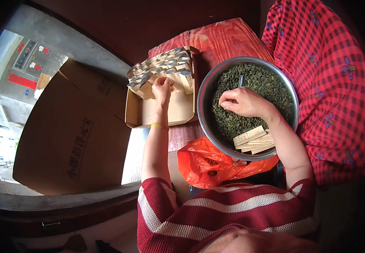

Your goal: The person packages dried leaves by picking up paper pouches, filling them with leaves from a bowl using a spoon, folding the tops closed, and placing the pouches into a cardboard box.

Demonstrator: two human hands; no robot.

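My left hand (163, 89) is closed at the front row of small filled paper packets (161, 65) standing in a shallow cardboard box (161, 114); what its fingers pinch is too small to name. Over the steel basin (204, 107) of dark dried leaves (250, 76), my right hand (241, 101) has its fingers curled together, and anything in them is hidden. A metal handle (241, 81) sticks up from the leaves just behind that hand. Flat beige packets (252, 137) lie in a fanned pile at the basin's near edge.
Both containers are on a red wooden table (216, 33). An orange-red plastic bag (203, 162) lies before the basin. Red checked cloth (326, 84) hangs at the right. A large cardboard sheet (72, 130) stands at the left by an opening to outdoors.
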